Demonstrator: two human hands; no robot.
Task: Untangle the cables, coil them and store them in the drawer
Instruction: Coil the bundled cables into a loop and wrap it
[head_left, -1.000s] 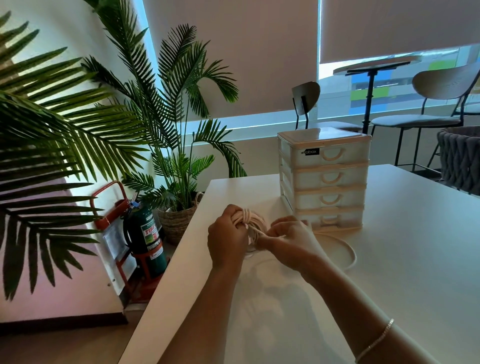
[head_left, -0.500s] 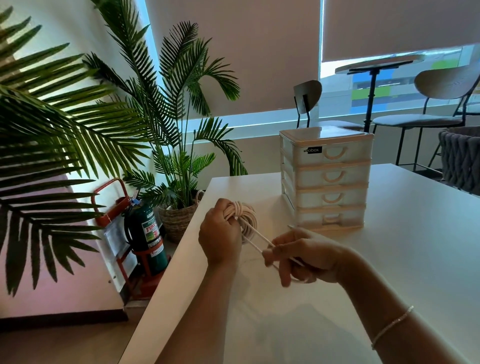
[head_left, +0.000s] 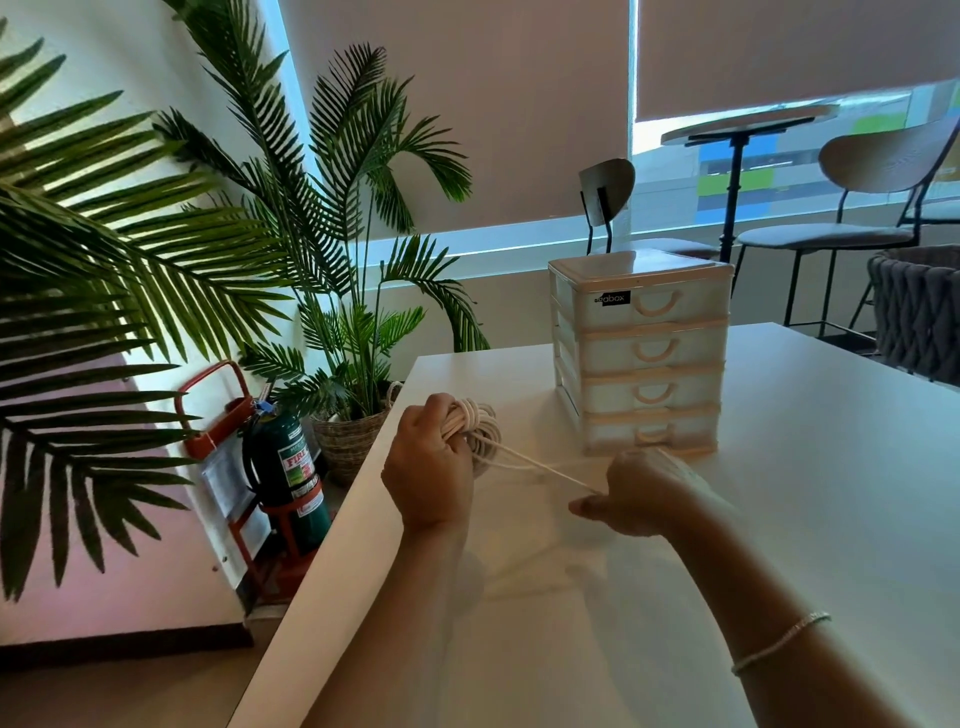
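Left hand (head_left: 431, 470) grips a coiled bundle of cream cable (head_left: 474, 423), held above the white table (head_left: 779, 519) near its left edge. A free strand (head_left: 540, 470) runs taut from the coil to the right hand (head_left: 636, 493), whose curled fingers pinch it (the hand is motion-blurred, so the exact finger placement cannot be told). The four-drawer plastic unit (head_left: 641, 358) stands upright just behind the right hand, all drawers closed. A bracelet (head_left: 774, 644) sits on the right forearm.
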